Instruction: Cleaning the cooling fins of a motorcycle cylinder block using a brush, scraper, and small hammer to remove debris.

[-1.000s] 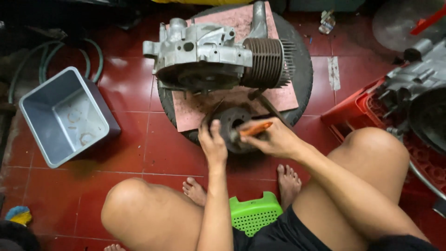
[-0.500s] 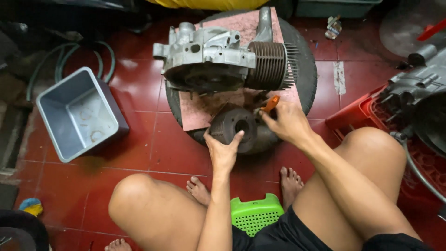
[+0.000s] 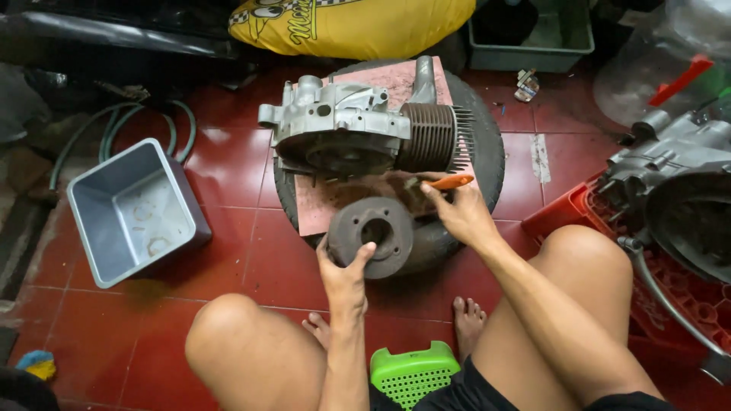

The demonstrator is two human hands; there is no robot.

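My left hand (image 3: 344, 272) grips the near edge of a round dark metal disc (image 3: 372, 230) with a centre hole and holds it tilted on the tyre (image 3: 487, 152). My right hand (image 3: 460, 214) holds an orange-handled brush (image 3: 446, 183) just right of the disc, its head towards the engine. A grey engine block (image 3: 339, 129) with a finned cylinder (image 3: 434, 137) lies on a pink board (image 3: 335, 202) on top of the tyre.
A grey plastic tub (image 3: 133, 209) stands on the red tile floor at left, with a hose (image 3: 114, 129) behind it. A second engine (image 3: 678, 190) rests on a red crate (image 3: 563, 217) at right. A green stool (image 3: 411, 373) is under me. A yellow bag (image 3: 358, 27) and a green bin (image 3: 533, 34) are at the back.
My right hand has lifted the brush off the disc and moved it up and right towards the finned cylinder. My left hand has kept its hold on the disc.
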